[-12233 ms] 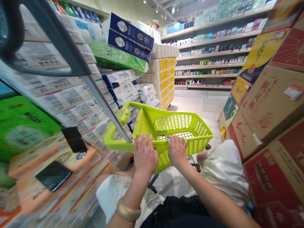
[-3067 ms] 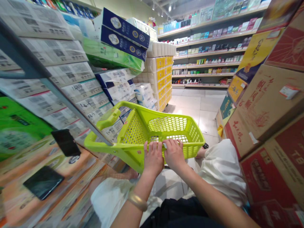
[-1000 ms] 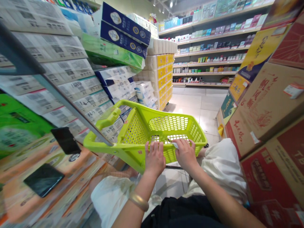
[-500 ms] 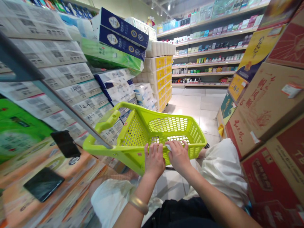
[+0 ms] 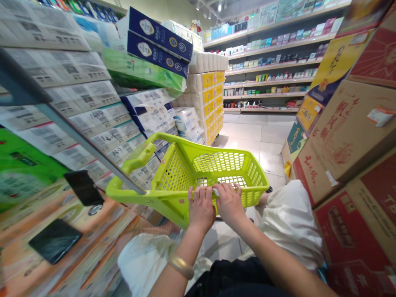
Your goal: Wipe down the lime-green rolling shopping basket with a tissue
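A lime-green plastic shopping basket cart (image 5: 167,202) with perforated sides stands in front of my lap, its long grey metal handle (image 5: 93,144) slanting up to the left. My left hand (image 5: 201,208) has its fingers hooked over the near rim. Close beside it on the same rim, my right hand (image 5: 229,202) is curled with bent fingers. A small white piece (image 5: 215,192), like tissue or cloth, shows at the right hand's index side, pressed against the rim. Most of that piece is hidden under the fingers.
Two dark phone-like devices (image 5: 55,241) lie on orange packs at left. Stacked paper packs (image 5: 93,99) rise behind the basket. Cardboard cartons (image 5: 349,132) line the right side. Tiled floor (image 5: 247,136) leads to product shelves (image 5: 269,62).
My right hand has slid a little left along the rim, closer to my left hand, with the white piece. My left hand stays in place on the rim.
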The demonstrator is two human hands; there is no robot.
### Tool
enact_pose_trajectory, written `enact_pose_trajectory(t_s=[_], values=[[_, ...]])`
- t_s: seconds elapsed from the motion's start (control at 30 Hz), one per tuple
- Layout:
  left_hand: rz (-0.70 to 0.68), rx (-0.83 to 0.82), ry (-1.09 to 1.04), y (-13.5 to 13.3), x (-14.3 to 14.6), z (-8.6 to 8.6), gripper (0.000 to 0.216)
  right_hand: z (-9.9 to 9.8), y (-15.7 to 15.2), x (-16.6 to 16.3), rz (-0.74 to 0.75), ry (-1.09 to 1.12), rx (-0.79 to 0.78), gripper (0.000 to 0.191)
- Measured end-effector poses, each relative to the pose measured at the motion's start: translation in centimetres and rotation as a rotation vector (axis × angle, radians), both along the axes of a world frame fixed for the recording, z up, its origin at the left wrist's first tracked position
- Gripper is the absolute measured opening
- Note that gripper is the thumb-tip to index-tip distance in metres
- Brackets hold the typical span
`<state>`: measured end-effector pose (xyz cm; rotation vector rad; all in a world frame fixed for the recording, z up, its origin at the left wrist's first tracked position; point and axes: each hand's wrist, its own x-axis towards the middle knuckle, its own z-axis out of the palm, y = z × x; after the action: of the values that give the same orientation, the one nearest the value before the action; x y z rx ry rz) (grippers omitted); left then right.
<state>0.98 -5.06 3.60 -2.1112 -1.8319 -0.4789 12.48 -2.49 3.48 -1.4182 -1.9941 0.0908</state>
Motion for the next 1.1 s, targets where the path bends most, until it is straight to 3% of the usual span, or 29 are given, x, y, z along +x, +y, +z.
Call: enact_pose_trajectory(t_s=[0.2, 0.5, 0.8, 1.1], values=[[-0.009, -0.012, 0.009, 0.4, -0.2, -0.7, 0.054, -0.8, 0.4, 2.8, -0.08, 0.018, -0.02, 0.037], [0.006, 0.019, -0.004, 0.0, 0.3, 0.0, 0.047, 0.0, 0.1, -0.2, 0.003, 0.042, -0.02, 0.036], [-0.012, 0.034, 0.018, 0.5, -0.1, -1.0, 0.053, -1.3, 0.8, 5.0, -0.112, 0.015, -0.037, 0.037], [-0.008, 0.052, 0.022, 0.4, -0.1, -0.7, 0.045, -0.1, 0.0, -0.1, -0.003, 0.028, -0.009, 0.037]])
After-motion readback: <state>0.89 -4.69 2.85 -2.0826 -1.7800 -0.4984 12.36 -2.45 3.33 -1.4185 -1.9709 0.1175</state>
